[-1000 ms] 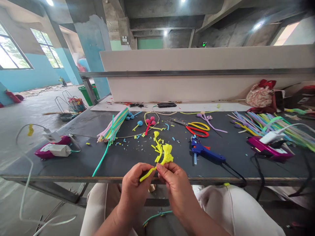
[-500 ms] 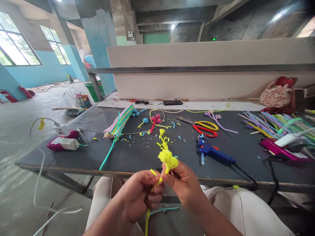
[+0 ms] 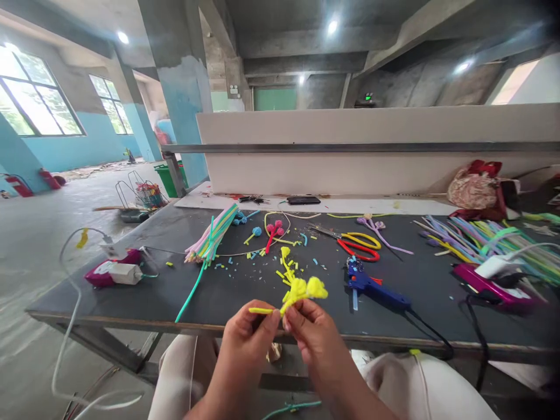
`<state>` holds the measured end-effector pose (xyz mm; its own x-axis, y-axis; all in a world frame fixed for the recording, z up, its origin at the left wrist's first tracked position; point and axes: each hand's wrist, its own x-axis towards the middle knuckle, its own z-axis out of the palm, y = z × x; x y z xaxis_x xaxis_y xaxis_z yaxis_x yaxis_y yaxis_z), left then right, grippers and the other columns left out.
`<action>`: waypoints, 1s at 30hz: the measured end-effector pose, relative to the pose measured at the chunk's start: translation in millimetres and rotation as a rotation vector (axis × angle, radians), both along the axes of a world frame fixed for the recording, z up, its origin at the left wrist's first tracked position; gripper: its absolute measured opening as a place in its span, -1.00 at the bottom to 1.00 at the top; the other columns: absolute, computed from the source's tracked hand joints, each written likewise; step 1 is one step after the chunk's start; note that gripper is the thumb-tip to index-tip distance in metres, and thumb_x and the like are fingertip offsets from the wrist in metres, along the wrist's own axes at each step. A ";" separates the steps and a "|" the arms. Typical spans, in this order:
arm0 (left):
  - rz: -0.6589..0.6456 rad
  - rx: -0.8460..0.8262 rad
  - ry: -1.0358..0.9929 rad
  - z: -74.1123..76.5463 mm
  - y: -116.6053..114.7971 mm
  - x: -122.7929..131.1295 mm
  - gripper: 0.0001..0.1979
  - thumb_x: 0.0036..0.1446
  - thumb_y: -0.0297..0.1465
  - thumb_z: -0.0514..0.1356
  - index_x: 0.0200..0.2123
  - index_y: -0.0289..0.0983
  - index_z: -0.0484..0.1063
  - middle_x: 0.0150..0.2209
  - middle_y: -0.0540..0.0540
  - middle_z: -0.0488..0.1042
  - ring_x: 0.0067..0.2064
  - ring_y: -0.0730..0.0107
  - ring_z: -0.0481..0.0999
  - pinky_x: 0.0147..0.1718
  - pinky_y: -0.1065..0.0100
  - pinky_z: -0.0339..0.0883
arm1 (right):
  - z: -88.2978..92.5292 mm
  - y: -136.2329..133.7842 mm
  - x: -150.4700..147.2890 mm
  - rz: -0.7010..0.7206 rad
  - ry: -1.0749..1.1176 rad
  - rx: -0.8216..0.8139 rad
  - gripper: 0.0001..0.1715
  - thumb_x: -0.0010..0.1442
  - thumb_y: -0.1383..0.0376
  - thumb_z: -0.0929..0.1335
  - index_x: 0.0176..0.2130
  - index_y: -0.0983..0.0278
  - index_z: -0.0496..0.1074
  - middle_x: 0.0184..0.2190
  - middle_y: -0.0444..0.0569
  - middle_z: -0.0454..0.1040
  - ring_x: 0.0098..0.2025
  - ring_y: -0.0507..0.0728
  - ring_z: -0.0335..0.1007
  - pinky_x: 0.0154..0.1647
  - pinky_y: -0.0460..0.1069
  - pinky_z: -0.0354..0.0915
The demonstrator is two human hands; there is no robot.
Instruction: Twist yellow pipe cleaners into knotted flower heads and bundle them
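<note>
Just in front of the table edge, my left hand (image 3: 251, 338) pinches a yellow stem whose short end sticks out to the left. My right hand (image 3: 312, 332) is closed on the same yellow pipe-cleaner piece (image 3: 301, 289), below its fluffy rounded heads. The fingertips of both hands nearly meet. Beyond them on the dark table lie yellow bits (image 3: 286, 268), a red piece (image 3: 274, 230) and a small blue ball on a stem (image 3: 256, 232).
Scissors (image 3: 359, 242) and a blue glue gun (image 3: 378, 291) lie right of centre. Pipe-cleaner bundles lie left (image 3: 214, 236) and right (image 3: 494, 239). Magenta power strips (image 3: 102, 274) (image 3: 485, 286) and cables sit at both sides.
The view has tilted up. The yellow heads have tipped to the right, and the yellow stem that hung below my left hand now shows as a short end pointing left.
</note>
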<state>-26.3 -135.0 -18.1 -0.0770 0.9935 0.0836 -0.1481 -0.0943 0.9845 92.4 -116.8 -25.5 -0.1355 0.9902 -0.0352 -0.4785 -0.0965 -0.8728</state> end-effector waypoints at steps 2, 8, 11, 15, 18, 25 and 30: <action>0.133 0.247 0.314 -7.3 0.8 -2.5 -0.89 0.08 -0.41 0.18 -0.48 -0.27 0.42 -0.54 0.01 0.39 -0.50 0.52 0.32 -0.50 0.50 0.17 | -1.8 -2.4 -2.2 -0.040 -0.049 -0.007 -0.74 -0.06 0.17 0.48 -0.53 0.30 0.42 -0.60 -0.19 0.31 -0.49 -0.01 0.15 -0.39 -0.09 0.14; 0.174 0.640 0.663 -22.7 -0.9 -4.8 -0.85 0.07 -0.56 0.14 -0.36 -0.23 0.46 -0.40 -0.05 0.50 -0.35 0.42 0.46 -0.30 0.46 0.27 | 5.1 -6.1 0.6 -0.079 -0.218 -0.055 -0.73 -0.13 0.14 0.47 -0.54 0.30 0.46 -0.56 -0.12 0.41 -0.42 0.09 0.26 -0.31 -0.02 0.19; 0.165 0.423 0.538 -22.2 0.1 0.4 -0.91 0.08 -0.47 0.15 -0.44 -0.25 0.44 -0.47 -0.03 0.46 -0.42 0.44 0.42 -0.38 0.47 0.25 | 7.4 -4.8 0.8 -0.105 -0.289 -0.086 -0.73 -0.15 0.13 0.46 -0.53 0.30 0.46 -0.54 -0.07 0.45 -0.38 0.16 0.32 -0.26 0.02 0.22; 0.015 -0.049 0.077 -17.3 2.6 6.9 -0.83 0.07 -0.32 0.18 -0.49 -0.28 0.39 -0.59 0.03 0.34 -0.58 0.56 0.25 -0.59 0.52 0.10 | 5.3 -1.6 -0.4 -0.128 -0.330 -0.054 -0.71 -0.13 0.11 0.44 -0.56 0.29 0.42 -0.58 -0.09 0.41 -0.42 0.14 0.29 -0.30 0.01 0.22; -0.090 -0.287 -0.250 -13.9 4.0 6.7 -0.82 -0.02 -0.32 0.24 -0.50 -0.32 0.37 -0.62 0.06 0.30 -0.62 0.64 0.16 -0.65 0.56 -0.05 | 1.6 1.2 0.2 -0.112 -0.347 -0.029 -0.70 -0.12 0.12 0.43 -0.58 0.30 0.41 -0.61 -0.12 0.39 -0.44 0.11 0.26 -0.33 -0.02 0.20; -0.322 -0.623 -0.693 -13.1 4.2 0.0 -0.90 -0.12 -0.45 0.19 -0.56 -0.33 0.29 -0.67 0.06 0.22 -0.68 0.64 0.12 -0.69 0.55 -0.18 | -9.4 1.5 1.8 0.048 -0.191 -0.010 -0.72 -0.07 0.13 0.45 -0.53 0.29 0.41 -0.62 -0.17 0.33 -0.54 0.02 0.19 -0.45 -0.07 0.16; -0.518 -0.673 -0.775 -16.9 4.2 -4.3 -0.90 -0.04 -0.42 0.15 -0.49 -0.35 0.32 -0.61 0.03 0.26 -0.65 0.61 0.20 -0.69 0.55 -0.10 | -10.7 5.1 7.3 0.158 -0.097 0.034 -0.75 -0.02 0.15 0.45 -0.48 0.27 0.40 -0.59 -0.18 0.32 -0.54 0.00 0.20 -0.49 -0.09 0.13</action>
